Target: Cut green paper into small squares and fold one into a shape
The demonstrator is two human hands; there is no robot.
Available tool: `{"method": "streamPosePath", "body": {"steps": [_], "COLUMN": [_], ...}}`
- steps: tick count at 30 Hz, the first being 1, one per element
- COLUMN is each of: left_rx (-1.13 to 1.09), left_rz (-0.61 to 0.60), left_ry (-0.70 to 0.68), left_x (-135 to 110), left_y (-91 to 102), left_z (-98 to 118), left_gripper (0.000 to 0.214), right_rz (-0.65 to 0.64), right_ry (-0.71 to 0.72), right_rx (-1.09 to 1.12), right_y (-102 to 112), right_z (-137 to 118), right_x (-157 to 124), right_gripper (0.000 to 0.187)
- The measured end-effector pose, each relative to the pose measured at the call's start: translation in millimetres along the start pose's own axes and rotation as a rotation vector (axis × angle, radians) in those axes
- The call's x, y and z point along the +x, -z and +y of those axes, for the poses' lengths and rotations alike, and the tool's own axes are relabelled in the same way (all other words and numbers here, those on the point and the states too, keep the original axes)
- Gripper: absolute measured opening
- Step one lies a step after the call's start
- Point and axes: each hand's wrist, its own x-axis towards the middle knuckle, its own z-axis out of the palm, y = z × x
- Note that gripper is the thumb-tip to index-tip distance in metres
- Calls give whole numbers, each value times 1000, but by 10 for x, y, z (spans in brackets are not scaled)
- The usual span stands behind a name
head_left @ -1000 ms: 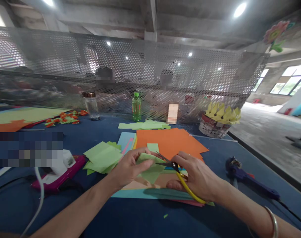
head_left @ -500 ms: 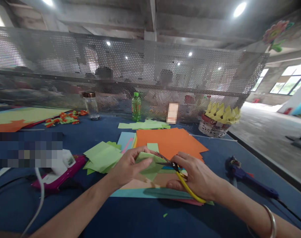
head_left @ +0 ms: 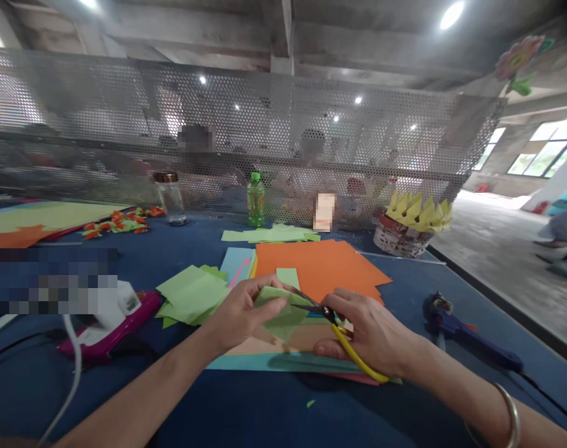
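Observation:
Between the thumb and fingers of my left hand (head_left: 248, 311) is a light green piece of paper (head_left: 283, 317), pinched at its upper left. My right hand (head_left: 367, 326) grips yellow-handled scissors (head_left: 353, 356), their dark blades parted and pointing left at the paper's upper right edge. Beneath both hands lies a stack of coloured sheets, with a blue sheet (head_left: 250, 362) at the front and an orange sheet (head_left: 320, 264) behind. More green paper squares (head_left: 192, 294) sit in a loose pile to the left of my left hand.
A blue glue gun (head_left: 474, 342) with a cord lies at the right. On the left are a magenta power strip (head_left: 119, 336) and white cable. A glass jar (head_left: 172, 202), green bottle (head_left: 255, 202) and basket with yellow paper points (head_left: 409, 230) stand along the mesh partition (head_left: 274, 137).
Both hands, the paper and the scissors stay almost in place; the blades look slightly shifted at the paper's edge. A person's legs have come into view at the far right.

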Motion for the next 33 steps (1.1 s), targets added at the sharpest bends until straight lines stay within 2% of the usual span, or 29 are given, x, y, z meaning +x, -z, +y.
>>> {"method": "streamPosePath", "body": {"steps": [8, 19, 33], "left_rx": [-18, 38, -67], "left_rz": [5, 22, -16], "left_ry": [5, 9, 5], "left_x": [-2, -2, -5], "left_y": [-14, 1, -6], "left_z": [15, -3, 37], "left_gripper": [16, 19, 13], "right_rz": [-1, 52, 97], "right_ry": [-19, 27, 66], "right_rx": [-18, 7, 6], "right_y": [0, -45, -84], "right_z": [13, 69, 123], "right_x": [-3, -1, -10], "right_gripper": [52, 50, 50]}}
